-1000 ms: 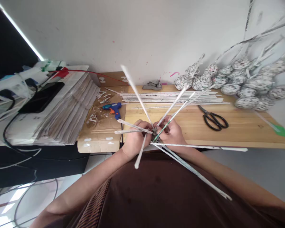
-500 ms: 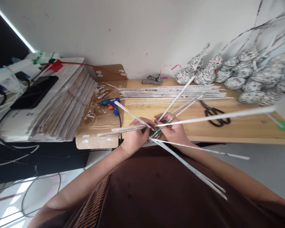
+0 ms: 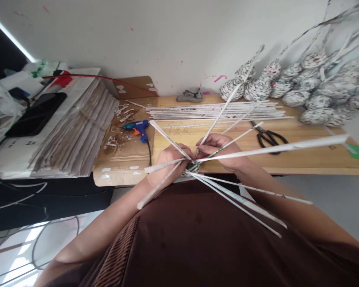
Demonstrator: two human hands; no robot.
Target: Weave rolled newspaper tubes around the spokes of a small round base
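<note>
A small woven newspaper piece (image 3: 191, 170) sits at the table's front edge, close to my body, with several rolled paper tubes fanning out from it. My left hand (image 3: 172, 160) is closed around its left side; its fingertips are partly hidden behind the tubes. Just to the right, my right hand (image 3: 219, 150) pinches a rolled paper tube (image 3: 218, 116) near its base, thumb against forefinger. That tube points up and away toward the wall. A long white tube (image 3: 275, 148) stretches right across my right wrist, and others hang down over my brown shirt.
Rolled paper tubes (image 3: 215, 111) lie in a row at the back. Black-handled scissors (image 3: 271, 139) rest to the right, a blue glue gun (image 3: 141, 129) on cardboard to the left. Woven paper gourd shapes (image 3: 259, 88) stand along the wall. Stacked newspapers (image 3: 86, 131) fill the left.
One tube on the left has swung down toward my body. My right hand has shifted slightly up and right, now pinching the upright tube's base. The view has tilted a little.
</note>
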